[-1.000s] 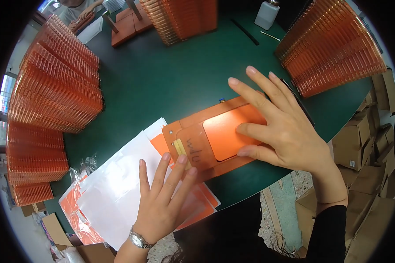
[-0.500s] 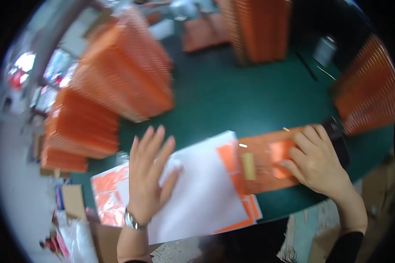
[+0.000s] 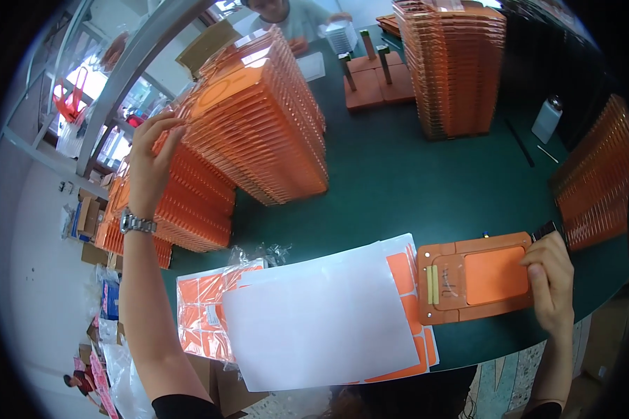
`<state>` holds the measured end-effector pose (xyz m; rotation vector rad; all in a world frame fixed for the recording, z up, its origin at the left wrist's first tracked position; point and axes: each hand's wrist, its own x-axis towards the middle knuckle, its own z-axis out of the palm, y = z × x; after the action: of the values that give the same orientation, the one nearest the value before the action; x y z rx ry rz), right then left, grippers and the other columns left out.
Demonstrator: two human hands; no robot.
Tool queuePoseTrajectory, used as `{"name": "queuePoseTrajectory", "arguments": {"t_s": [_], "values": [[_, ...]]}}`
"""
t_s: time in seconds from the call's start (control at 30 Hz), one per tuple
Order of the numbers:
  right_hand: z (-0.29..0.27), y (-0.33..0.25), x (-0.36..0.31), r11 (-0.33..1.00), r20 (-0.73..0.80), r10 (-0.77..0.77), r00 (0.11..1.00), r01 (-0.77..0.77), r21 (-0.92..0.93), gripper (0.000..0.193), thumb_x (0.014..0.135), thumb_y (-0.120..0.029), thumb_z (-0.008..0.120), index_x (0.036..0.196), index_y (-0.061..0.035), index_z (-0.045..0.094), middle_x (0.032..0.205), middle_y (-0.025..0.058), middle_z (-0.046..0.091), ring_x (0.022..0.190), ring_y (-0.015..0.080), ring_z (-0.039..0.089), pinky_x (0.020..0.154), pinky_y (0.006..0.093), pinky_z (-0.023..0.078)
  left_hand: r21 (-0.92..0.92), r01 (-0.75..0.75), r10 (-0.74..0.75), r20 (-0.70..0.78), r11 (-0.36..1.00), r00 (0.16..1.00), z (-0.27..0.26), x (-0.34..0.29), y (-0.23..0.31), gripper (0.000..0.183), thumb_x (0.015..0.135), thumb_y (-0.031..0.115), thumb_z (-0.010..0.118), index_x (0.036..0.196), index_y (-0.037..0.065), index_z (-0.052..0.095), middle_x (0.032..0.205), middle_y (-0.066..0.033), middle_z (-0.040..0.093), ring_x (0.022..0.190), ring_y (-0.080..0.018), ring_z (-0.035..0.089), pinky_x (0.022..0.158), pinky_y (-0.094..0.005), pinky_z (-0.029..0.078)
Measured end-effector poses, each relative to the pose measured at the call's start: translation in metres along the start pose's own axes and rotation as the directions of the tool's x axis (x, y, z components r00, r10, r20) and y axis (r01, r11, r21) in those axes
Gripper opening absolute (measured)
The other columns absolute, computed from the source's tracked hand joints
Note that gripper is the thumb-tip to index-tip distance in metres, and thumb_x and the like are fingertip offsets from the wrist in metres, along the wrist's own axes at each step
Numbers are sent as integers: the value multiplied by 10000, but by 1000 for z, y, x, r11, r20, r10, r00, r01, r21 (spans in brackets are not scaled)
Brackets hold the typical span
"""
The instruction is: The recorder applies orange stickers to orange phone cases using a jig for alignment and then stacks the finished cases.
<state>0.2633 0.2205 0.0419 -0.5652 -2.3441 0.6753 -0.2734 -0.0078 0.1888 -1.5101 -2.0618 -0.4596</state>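
Observation:
My left hand (image 3: 152, 164), with a metal watch on its wrist, is raised at the far left. Its bent fingers and thumb close on a corner of a clear-orange plastic tray at the tall tray stack (image 3: 258, 133). At the right, my right hand (image 3: 553, 283) has its fingers curled around the right end of a flat orange-brown jig (image 3: 444, 307). A bright orange rounded panel (image 3: 496, 276) lies in the jig's recess, and a yellow strip (image 3: 432, 285) is at its left end. Beside the jig, a white sheet (image 3: 321, 321) covers orange sticker sheets (image 3: 421, 349).
Shorter tray stacks (image 3: 196, 202) stand at the left; others rise at the back (image 3: 458, 77) and right (image 3: 597, 181). A brown block with upright posts (image 3: 377, 87), a white bottle (image 3: 547, 120) and a plastic-wrapped pack (image 3: 199, 293) lie around. Another person (image 3: 286, 21) sits across the table.
My left hand has moved from above the white sheet up and left to the tray stack. My right hand has shifted from the orange panel to the jig's right end. The view has shifted.

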Motion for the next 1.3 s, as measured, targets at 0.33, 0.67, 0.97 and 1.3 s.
{"name": "queuePoseTrajectory", "arguments": {"t_s": [0.33,0.67,0.97,1.3], "values": [[-9,30,-33,989,-180,135,974,-120,90,197,992,-113,548,891,28,644,891,135,629,886,290,598,842,375,466,-577,139,-123,66,805,990,-26,-67,77,245,1049,247,551,1149,51,659,1578,-164,438,1484,-309,382,1207,-452,316],[-8,55,-47,846,1,463,886,-442,298,409,1090,-286,463,1224,57,642,1062,93,648,988,155,597,888,291,482,-753,272,103,410,599,906,124,-142,339,231,867,106,764,1078,46,689,1551,-264,389,1456,-413,388,1153,-479,360],[-2,60,-35,690,214,544,811,-578,437,552,1063,-422,502,1195,94,648,1041,142,711,999,160,629,929,310,486,-637,36,192,285,770,939,109,-152,360,809,784,184,842,1482,30,464,1499,-209,462,1435,-387,402,1178,-486,321],[3,61,-29,667,213,595,775,-624,408,479,1097,-399,455,1069,22,680,848,-11,569,776,74,480,711,237,420,-709,187,144,379,680,914,118,-144,338,952,769,256,847,1554,14,365,1501,-190,501,1389,-323,477,1180,-446,322]]}}
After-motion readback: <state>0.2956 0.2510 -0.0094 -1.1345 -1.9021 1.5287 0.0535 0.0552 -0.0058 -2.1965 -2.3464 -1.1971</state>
